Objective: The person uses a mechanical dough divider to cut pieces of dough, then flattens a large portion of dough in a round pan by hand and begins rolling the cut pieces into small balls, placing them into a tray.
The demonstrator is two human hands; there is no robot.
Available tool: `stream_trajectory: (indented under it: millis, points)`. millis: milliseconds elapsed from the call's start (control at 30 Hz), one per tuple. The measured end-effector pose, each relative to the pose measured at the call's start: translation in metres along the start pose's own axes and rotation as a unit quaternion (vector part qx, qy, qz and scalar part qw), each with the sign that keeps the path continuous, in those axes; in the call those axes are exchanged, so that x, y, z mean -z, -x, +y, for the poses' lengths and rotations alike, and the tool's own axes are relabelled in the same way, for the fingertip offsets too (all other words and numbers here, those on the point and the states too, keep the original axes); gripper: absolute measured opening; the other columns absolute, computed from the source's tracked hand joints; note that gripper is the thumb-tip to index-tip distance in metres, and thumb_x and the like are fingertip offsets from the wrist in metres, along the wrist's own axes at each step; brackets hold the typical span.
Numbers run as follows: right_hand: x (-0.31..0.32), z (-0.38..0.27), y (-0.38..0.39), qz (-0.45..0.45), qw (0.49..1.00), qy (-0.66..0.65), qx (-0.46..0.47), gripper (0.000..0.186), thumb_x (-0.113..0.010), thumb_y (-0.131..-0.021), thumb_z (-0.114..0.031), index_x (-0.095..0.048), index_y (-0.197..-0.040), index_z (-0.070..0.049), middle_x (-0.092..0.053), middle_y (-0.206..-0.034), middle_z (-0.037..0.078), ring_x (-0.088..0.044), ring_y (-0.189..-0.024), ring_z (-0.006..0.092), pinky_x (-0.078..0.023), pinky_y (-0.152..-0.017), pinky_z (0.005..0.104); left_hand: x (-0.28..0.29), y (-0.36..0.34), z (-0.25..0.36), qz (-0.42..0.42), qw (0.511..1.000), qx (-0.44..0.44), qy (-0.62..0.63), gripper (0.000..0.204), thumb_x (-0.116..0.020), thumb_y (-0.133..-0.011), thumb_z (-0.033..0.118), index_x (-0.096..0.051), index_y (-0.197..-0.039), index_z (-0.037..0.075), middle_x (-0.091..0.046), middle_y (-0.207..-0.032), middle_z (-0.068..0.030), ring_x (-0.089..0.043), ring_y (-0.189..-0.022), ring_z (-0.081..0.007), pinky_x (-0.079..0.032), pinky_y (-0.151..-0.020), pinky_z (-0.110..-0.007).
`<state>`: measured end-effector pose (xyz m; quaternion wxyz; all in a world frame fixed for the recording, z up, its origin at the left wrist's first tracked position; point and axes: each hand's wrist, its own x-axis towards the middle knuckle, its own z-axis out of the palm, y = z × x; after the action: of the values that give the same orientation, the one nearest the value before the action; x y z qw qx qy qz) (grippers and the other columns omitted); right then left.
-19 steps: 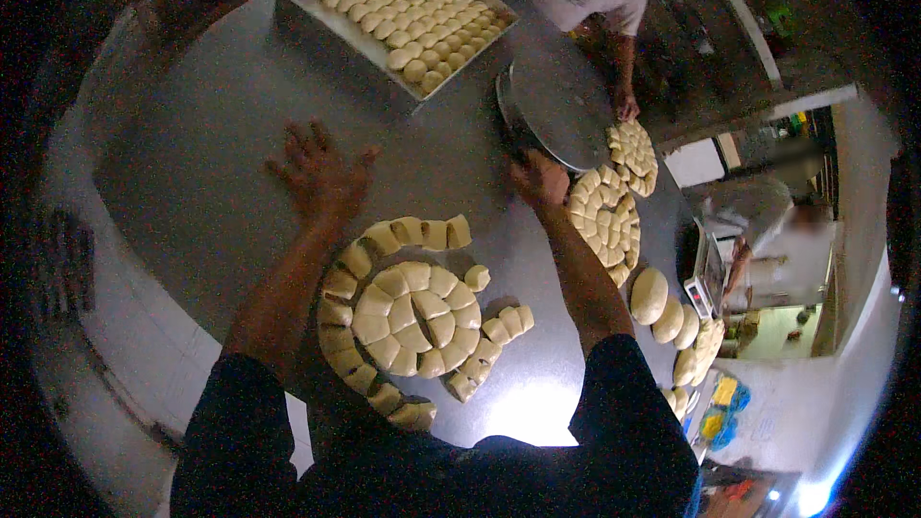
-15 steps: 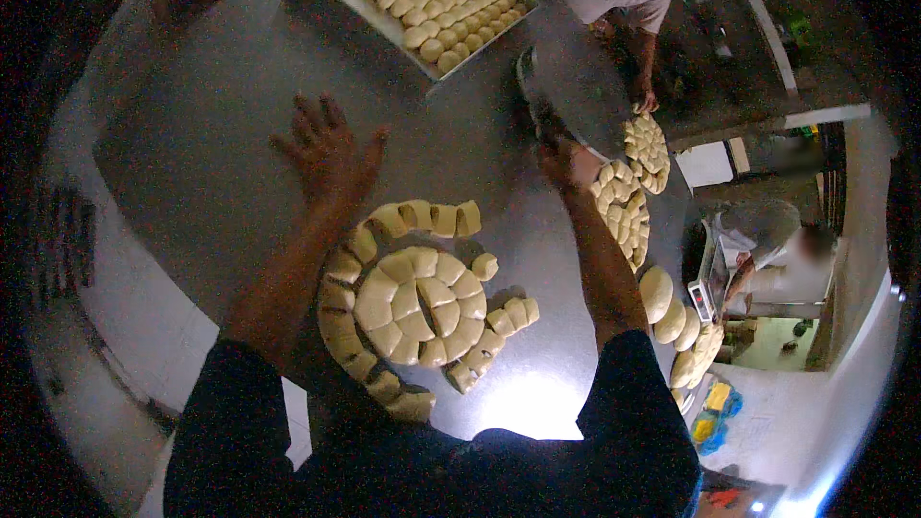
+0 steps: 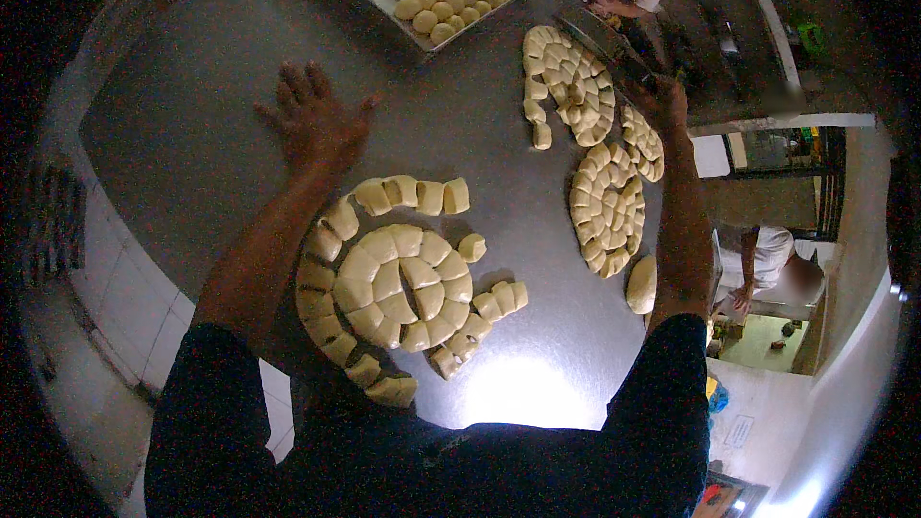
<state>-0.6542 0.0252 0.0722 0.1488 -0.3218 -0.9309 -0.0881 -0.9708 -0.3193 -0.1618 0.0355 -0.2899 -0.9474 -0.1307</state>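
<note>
Here, cut dough [image 3: 357, 290] is ringed on the surface [image 3: 441, 134]. Beyond, the left hand [image 3: 321, 129] is spread, empty. Beside the far dough coils [image 3: 606, 211], a metal pan [image 3: 597, 35] is gripped by the curled right hand [image 3: 664, 105]; moving it seems the current step, with care over the dough needed.

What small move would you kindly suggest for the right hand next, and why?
I would probably ease the right hand and the tilted metal pan it holds slightly away from the cut dough coil before lowering it: the pan stands close beside the coil, and its edge might dent those pieces. The left hand is spread open, holding nothing.
</note>
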Motion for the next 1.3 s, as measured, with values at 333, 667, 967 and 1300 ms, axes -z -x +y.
stream_trajectory:
  millis: [333, 667, 967, 1300]
  points:
    - [-0.025, 0.036, 0.015, 0.258, 0.958, 0.02, -0.124, 0.035, -0.086, -0.079, -0.034, -0.073, -0.082, -0.001, -0.073, -0.075, 0.011, -0.066, -0.066, 0.0258, -0.05, -0.062, 0.0395, 0.011, -0.003, -0.007, -0.027, 0.999, -0.013, 0.045, 0.105, -0.043, -0.094, 0.078, -0.026, -0.161, 0.0, -0.017, -0.169, -0.0256, -0.018, -0.157, -0.0398, -0.007, -0.119, -0.074]
    - [0.092, -0.085, 0.334, 0.51, 0.741, -0.23, -0.372, 0.026, -0.076, -0.09, -0.014, -0.074, -0.111, 0.001, -0.072, -0.104, 0.006, -0.06, -0.088, 0.0133, -0.05, -0.078, 0.0305, 0.015, -0.006, 0.001, -0.067, 0.997, -0.009, 0.031, 0.109, -0.042, -0.089, 0.085, -0.025, -0.163, 0.007, -0.016, -0.169, -0.0255, -0.02, -0.156, -0.042, -0.007, -0.118, -0.074]
    - [0.128, -0.248, 0.638, 0.495, 0.464, -0.503, -0.536, 0.04, -0.061, -0.1, -0.028, -0.065, -0.129, -0.001, -0.074, -0.117, 0.011, -0.071, -0.099, 0.0208, -0.058, -0.088, 0.0367, -0.048, -0.005, 0.0, -0.021, 0.998, -0.056, -0.02, 0.103, -0.035, -0.092, 0.085, -0.032, -0.161, 0.009, -0.023, -0.167, -0.0257, -0.028, -0.152, -0.0442, -0.016, -0.115, -0.074]
    - [0.047, -0.243, 0.771, 0.491, 0.305, -0.541, -0.611, 0.029, -0.07, -0.095, -0.041, -0.061, -0.086, -0.016, -0.052, -0.059, -0.007, -0.046, -0.047, 0.0065, -0.042, -0.046, 0.0254, 0.011, 0.097, 0.121, -0.345, 0.813, -0.412, 0.225, 0.078, -0.045, -0.097, 0.074, -0.073, -0.107, 0.002, -0.074, -0.106, -0.0215, -0.069, -0.104, -0.0384, -0.049, -0.097, -0.045]
